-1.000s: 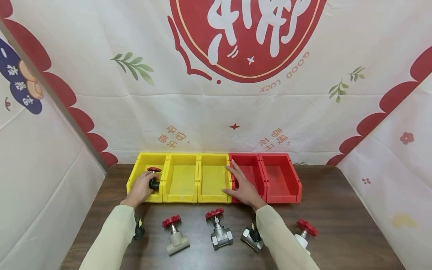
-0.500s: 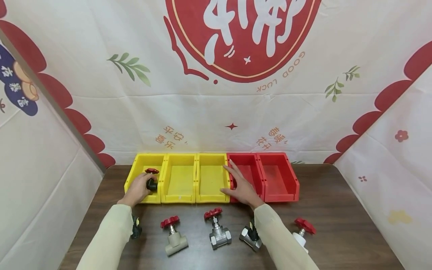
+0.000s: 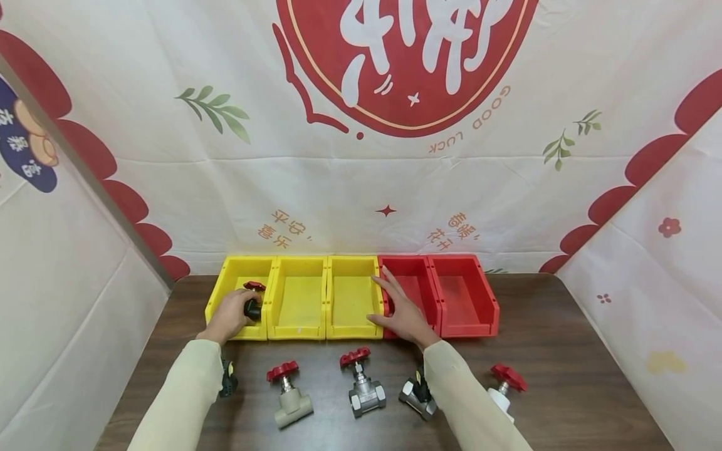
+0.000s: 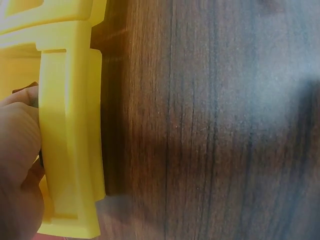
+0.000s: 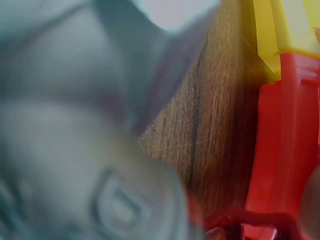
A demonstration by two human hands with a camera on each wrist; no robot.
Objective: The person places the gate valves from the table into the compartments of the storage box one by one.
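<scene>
Inside the leftmost yellow bin (image 3: 214, 300), my left hand (image 3: 228, 313) grips a valve with a black body (image 3: 252, 309) and a red handwheel (image 3: 254, 285). The left wrist view shows the fingers (image 4: 20, 135) behind the bin's front wall, mostly hiding the valve. My right hand (image 3: 407, 318) lies over the inner red bin (image 3: 414, 275), fingers spread, with the fingertips near the wall shared with the yellow bin beside it. A silver valve (image 3: 418, 397) lies under the right wrist; it looms blurred in the right wrist view, with a red handwheel (image 5: 255, 220) near it.
Two more yellow bins (image 3: 298, 326) and an outer red bin (image 3: 468, 328) complete the row along the back. On the brown table (image 3: 564, 351) lie a beige valve (image 3: 292, 404), another silver valve (image 3: 368, 396) and a white valve (image 3: 499, 396) with red handwheels.
The head view has shifted slightly. Both hands keep nearly the same places, and the black valve stays in the left hand inside the leftmost yellow bin.
</scene>
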